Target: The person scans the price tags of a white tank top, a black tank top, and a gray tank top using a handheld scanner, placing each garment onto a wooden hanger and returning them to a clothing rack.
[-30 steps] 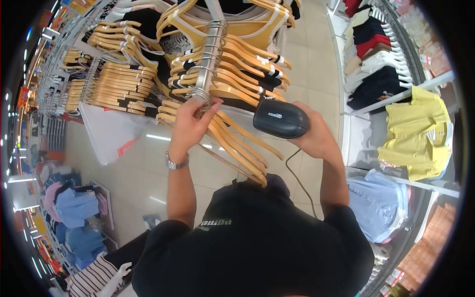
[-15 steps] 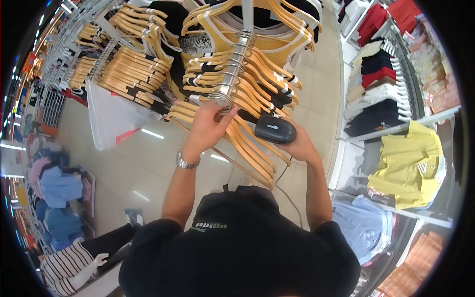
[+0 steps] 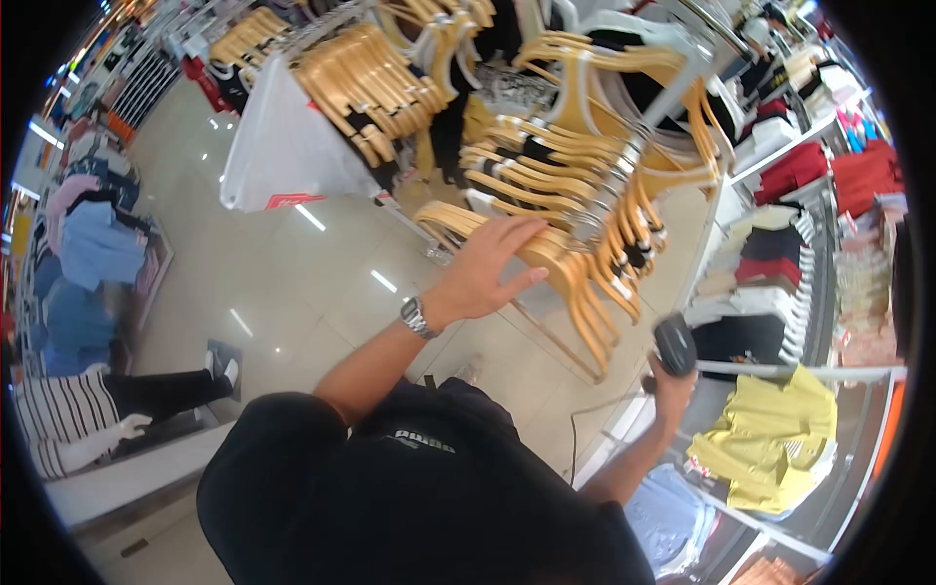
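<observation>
My left hand, wearing a metal wristwatch, rests with its fingers stretched over the near wooden hangers of a garment rack. Its thumb stands apart from the fingers. These hangers hang by metal hooks from a rail. Off to the right, my right hand is wrapped round the handle of a black barcode scanner, away from the hangers. A thin cable hangs below it. Yellow, white and black garments hang farther along the rack.
A white plastic bag hangs beside more wooden hangers at the upper left. Shelving on the right carries a yellow shirt and blue clothes. A mannequin in stripes lies at the left edge of view. Tiled floor runs between.
My right hand has carried the scanner away from the hangers to the right. My left hand has let go near the hooks and opened over the hangers. The view has turned.
</observation>
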Motion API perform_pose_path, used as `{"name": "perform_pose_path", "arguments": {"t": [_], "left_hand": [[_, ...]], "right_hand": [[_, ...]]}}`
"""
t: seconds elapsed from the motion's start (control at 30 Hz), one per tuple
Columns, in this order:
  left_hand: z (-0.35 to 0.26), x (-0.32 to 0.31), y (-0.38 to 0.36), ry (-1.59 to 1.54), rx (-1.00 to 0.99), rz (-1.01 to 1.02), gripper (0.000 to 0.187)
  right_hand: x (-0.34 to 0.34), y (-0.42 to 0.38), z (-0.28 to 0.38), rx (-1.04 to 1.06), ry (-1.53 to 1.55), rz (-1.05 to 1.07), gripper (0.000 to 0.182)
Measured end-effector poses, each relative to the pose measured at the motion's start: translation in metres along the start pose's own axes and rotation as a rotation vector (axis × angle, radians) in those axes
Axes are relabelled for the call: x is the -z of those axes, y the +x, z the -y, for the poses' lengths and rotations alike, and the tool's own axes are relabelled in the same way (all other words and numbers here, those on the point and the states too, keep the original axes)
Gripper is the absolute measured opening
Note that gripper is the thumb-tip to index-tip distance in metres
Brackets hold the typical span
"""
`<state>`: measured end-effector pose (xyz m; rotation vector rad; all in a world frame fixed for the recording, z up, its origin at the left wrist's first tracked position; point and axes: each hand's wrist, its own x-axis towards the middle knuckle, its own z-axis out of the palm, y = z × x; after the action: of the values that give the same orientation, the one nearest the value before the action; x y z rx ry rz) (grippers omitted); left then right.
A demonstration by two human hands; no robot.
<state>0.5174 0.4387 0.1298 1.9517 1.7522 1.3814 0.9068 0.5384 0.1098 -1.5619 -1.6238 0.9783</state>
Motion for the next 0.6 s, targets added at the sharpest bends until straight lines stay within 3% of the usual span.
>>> {"name": "perform_pose_path", "arguments": {"t": [0.03,0.1,0.17,0.27,0.37,0.43,0.5,0.57,0.6], "left_hand": [[0.007,0.007,-0.008,-0.008,-0.006,-0.008,0.056],[0.022,0.029,-0.027,0.014,0.028,0.017,0.052],[0.041,0.051,-0.049,0.043,0.029,-0.009,0.051],[0.070,0.094,-0.088,0.007,0.071,-0.035,0.043],[0.097,0.146,-0.129,-0.027,0.163,-0.056,0.037],[0.118,0.178,-0.156,-0.023,0.207,-0.155,0.030],[0.135,0.209,-0.187,-0.063,0.282,-0.218,0.029],[0.143,0.246,-0.206,-0.014,0.293,-0.309,0.025],[0.146,0.265,-0.215,0.005,0.313,-0.340,0.024]], "right_hand": [[0.009,-0.009,-0.019,0.007,-0.003,-0.116,0.037],[0.024,-0.049,0.002,-0.060,0.127,-0.105,0.040],[0.024,-0.093,0.036,-0.117,0.406,0.038,0.036],[-0.002,-0.138,0.086,0.107,0.494,0.432,0.034],[-0.067,-0.155,0.117,0.105,0.588,0.756,0.036],[-0.119,-0.157,0.151,0.027,0.130,0.827,0.038],[-0.173,-0.162,0.162,-0.351,0.179,0.812,0.040],[-0.224,-0.157,0.153,-0.200,0.135,0.874,0.044],[-0.252,-0.162,0.181,-0.204,0.129,0.965,0.046]]}}
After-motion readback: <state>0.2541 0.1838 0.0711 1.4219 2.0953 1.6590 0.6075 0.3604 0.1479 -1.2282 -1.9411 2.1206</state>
